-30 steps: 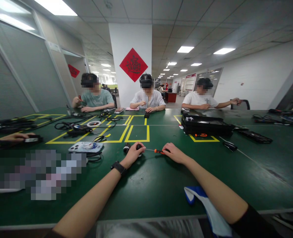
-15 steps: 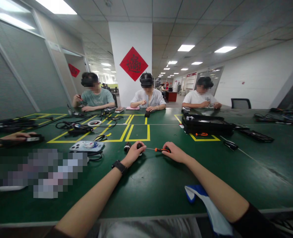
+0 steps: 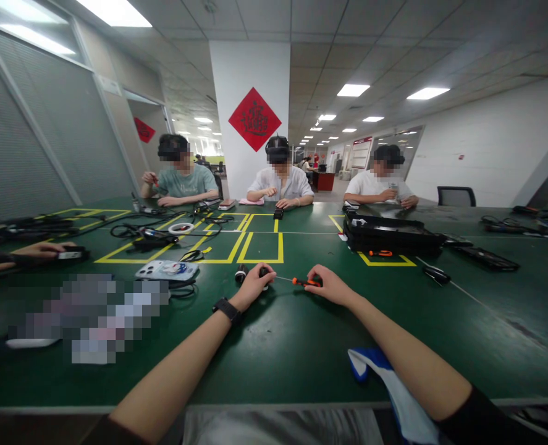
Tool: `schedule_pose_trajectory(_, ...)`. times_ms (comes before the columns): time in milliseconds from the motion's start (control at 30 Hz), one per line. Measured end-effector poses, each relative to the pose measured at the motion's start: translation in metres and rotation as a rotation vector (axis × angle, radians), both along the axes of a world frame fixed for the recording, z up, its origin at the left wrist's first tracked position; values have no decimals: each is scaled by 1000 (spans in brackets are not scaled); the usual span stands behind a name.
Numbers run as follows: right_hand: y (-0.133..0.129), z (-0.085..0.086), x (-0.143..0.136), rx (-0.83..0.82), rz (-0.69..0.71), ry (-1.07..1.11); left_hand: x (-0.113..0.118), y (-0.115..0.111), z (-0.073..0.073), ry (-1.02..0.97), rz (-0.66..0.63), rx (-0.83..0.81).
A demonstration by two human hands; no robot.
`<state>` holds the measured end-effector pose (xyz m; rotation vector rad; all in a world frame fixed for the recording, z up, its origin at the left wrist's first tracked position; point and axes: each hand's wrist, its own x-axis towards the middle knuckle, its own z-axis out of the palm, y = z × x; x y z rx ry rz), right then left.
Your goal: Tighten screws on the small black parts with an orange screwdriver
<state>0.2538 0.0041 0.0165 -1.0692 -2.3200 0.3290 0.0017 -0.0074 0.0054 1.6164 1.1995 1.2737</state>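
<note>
Near the middle of the green table (image 3: 301, 346), my left hand (image 3: 251, 289) is closed around a small black object (image 3: 241, 274) with a pale ring on it; dark parts show on both sides of my fingers, and the rest is hidden. My right hand (image 3: 330, 285) grips an orange-and-black screwdriver (image 3: 300, 282) by its handle. Its thin shaft lies nearly level and points left at my left fingertips. Whether the tip touches the black object cannot be made out.
Left of my hands lie a phone in a light case (image 3: 168, 270) and tangled black cables (image 3: 151, 236). Black trays (image 3: 394, 235), another orange-handled tool (image 3: 380, 253) and a blue-and-white cloth (image 3: 385, 377) are to the right. A co-worker's hand (image 3: 42, 250) is far left; several people sit opposite.
The whole view has shifted slightly, so things appear a little further right. Both hands keep their grips, with the screwdriver still pointing at my left hand.
</note>
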Motion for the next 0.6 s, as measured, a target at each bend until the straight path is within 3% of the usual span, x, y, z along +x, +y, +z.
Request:
schedule_pose_trajectory(367,-2,5,1,-9,76,-28,1,0,0,-24,-18,5)
schedule_pose_trajectory(600,-2,2,2,-22,38,-6,1,1,0,-29,-25,12)
